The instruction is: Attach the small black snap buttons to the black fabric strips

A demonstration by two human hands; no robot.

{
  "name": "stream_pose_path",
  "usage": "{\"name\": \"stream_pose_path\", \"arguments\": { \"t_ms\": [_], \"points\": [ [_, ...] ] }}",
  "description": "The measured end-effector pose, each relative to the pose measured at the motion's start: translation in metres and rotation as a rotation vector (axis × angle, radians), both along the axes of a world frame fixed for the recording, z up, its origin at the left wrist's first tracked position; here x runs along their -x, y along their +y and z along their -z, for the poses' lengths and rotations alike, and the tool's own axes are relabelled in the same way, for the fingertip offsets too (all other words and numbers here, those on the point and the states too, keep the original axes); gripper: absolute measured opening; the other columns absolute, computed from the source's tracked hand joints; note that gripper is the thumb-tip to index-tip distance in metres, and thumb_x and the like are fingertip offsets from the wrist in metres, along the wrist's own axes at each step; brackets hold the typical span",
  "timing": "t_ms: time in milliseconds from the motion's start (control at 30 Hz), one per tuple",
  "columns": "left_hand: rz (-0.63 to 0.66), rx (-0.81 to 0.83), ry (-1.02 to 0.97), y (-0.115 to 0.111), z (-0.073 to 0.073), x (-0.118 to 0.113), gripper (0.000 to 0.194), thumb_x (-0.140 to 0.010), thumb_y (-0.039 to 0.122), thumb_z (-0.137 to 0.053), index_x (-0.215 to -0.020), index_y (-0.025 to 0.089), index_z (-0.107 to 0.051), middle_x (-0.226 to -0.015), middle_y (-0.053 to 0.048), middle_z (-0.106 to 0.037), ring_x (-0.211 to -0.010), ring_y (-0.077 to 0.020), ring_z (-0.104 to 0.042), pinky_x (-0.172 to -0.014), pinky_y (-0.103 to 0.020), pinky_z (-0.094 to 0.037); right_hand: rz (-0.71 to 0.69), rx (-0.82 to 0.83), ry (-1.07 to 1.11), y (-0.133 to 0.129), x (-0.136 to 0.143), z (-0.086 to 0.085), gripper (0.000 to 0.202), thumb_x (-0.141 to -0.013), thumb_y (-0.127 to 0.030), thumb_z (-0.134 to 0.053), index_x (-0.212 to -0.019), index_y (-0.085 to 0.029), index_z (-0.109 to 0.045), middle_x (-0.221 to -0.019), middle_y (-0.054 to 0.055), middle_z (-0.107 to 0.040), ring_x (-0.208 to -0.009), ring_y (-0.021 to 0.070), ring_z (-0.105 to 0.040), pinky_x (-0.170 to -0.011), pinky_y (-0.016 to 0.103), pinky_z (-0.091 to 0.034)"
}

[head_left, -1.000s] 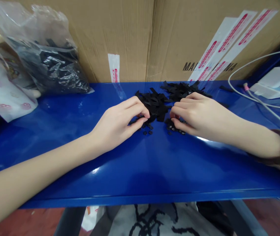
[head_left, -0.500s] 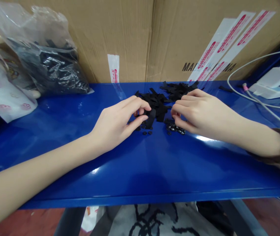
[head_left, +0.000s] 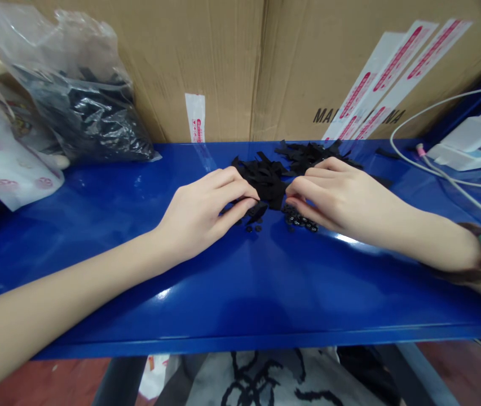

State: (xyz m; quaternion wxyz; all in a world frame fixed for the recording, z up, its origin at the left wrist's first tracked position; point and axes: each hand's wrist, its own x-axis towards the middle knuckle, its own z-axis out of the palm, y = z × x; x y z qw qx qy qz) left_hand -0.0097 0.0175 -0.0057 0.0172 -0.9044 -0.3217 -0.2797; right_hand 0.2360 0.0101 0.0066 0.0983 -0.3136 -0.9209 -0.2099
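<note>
My left hand (head_left: 206,214) is closed in a pinch on a short black fabric strip (head_left: 259,211), which hangs folded below the fingertips. Beneath it lie a few small black round pieces (head_left: 254,228). Thumb and forefinger of my right hand (head_left: 342,197) are pressed together over a cluster of small black round pieces with white marks (head_left: 303,222); whatever is between those fingers is hidden. Just behind the fingertips is a loose heap of black strips (head_left: 269,179), and a second heap of black strips (head_left: 308,155) spreads behind my right hand, partly covered by it.
Everything rests on a glossy blue table (head_left: 232,293). A large cardboard box (head_left: 219,62) stands along the back. At left are a clear bag of black material (head_left: 96,113) and a white printed bag (head_left: 12,163). A white cable (head_left: 396,138) and white power strip (head_left: 464,141) lie right.
My right hand has moved slightly left, and its fingers have closed together over the marked pieces. In my left hand the black strip has turned from hanging flat to folded.
</note>
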Motion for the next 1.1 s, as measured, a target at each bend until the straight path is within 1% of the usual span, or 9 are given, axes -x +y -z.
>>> {"name": "stream_pose_path", "arguments": {
  "t_ms": [167,300,400,567,667,833,967,1100],
  "points": [
    [-0.002,0.005,0.007,-0.0003,-0.0006,-0.0007,0.020,-0.096,0.029,-0.047,-0.093,0.019,-0.064,-0.095,-0.002,-0.066,-0.089,-0.0143,-0.061,-0.077,-0.026,-0.048,-0.089,0.062,0.086,-0.0019,-0.0010,-0.0013,0.026,-0.097,-0.024,-0.039,-0.087,-0.014,-0.060,-0.076,0.008,-0.063,-0.067,0.0183,-0.052,-0.070,0.030,-0.039],
    [0.006,0.007,0.012,0.0000,0.0017,-0.0004,0.021,-0.097,0.024,-0.045,-0.103,0.020,-0.065,-0.096,-0.002,-0.065,-0.089,-0.0128,-0.062,-0.075,-0.024,-0.047,-0.109,0.102,0.088,-0.0041,-0.0002,-0.0022,0.022,-0.097,-0.022,-0.041,-0.092,-0.013,-0.061,-0.078,0.007,-0.062,-0.070,0.0188,-0.051,-0.068,0.030,-0.039],
    [0.013,0.006,0.015,0.0000,0.0027,0.0002,0.025,-0.096,0.022,-0.044,-0.110,0.023,-0.065,-0.092,-0.001,-0.064,-0.083,-0.0112,-0.062,-0.072,-0.022,-0.046,-0.120,0.077,0.091,-0.0048,0.0004,-0.0011,0.020,-0.096,-0.019,-0.043,-0.098,-0.011,-0.061,-0.080,0.007,-0.061,-0.073,0.0195,-0.051,-0.069,0.030,-0.039],
    [0.008,0.021,0.011,-0.0011,0.0013,0.0000,0.022,-0.094,0.020,-0.045,-0.100,0.022,-0.067,-0.090,0.000,-0.064,-0.081,-0.0106,-0.061,-0.066,-0.021,-0.043,-0.118,0.022,0.067,-0.0044,0.0006,0.0024,0.018,-0.093,-0.011,-0.045,-0.104,-0.010,-0.059,-0.082,0.006,-0.056,-0.075,0.0184,-0.049,-0.070,0.030,-0.038],
    [-0.013,0.029,0.011,-0.0018,0.0007,-0.0009,0.020,-0.092,0.019,-0.047,-0.096,0.022,-0.066,-0.089,0.001,-0.063,-0.076,-0.0098,-0.059,-0.063,-0.021,-0.042,-0.109,0.012,0.065,-0.0043,0.0008,0.0035,0.017,-0.094,-0.012,-0.045,-0.104,-0.010,-0.058,-0.083,0.006,-0.056,-0.076,0.0176,-0.050,-0.069,0.029,-0.039],
    [-0.025,0.031,0.004,-0.0026,0.0014,-0.0017,0.014,-0.090,0.020,-0.052,-0.093,0.020,-0.066,-0.086,0.001,-0.062,-0.071,-0.0086,-0.056,-0.060,-0.020,-0.040,-0.089,0.046,0.082,-0.0045,0.0021,0.0040,0.021,-0.094,-0.012,-0.041,-0.106,-0.010,-0.059,-0.088,0.008,-0.059,-0.080,0.0183,-0.054,-0.072,0.029,-0.042],
    [-0.014,0.009,-0.005,-0.0019,0.0010,-0.0015,0.013,-0.089,0.019,-0.054,-0.091,0.020,-0.067,-0.088,0.001,-0.063,-0.075,-0.0088,-0.058,-0.061,-0.019,-0.041,-0.140,0.024,0.089,-0.0037,0.0018,0.0038,0.020,-0.093,-0.014,-0.045,-0.104,-0.009,-0.061,-0.088,0.008,-0.061,-0.078,0.0195,-0.056,-0.072,0.030,-0.044],
    [-0.026,-0.077,-0.026,-0.0007,0.0014,-0.0007,0.013,-0.088,0.020,-0.058,-0.092,0.022,-0.070,-0.087,0.000,-0.061,-0.073,-0.0085,-0.057,-0.061,-0.020,-0.040,-0.169,-0.018,0.080,-0.0032,0.0002,0.0030,0.020,-0.093,-0.016,-0.047,-0.098,-0.010,-0.064,-0.087,0.008,-0.065,-0.075,0.0207,-0.058,-0.071,0.033,-0.045]
  ]
}}
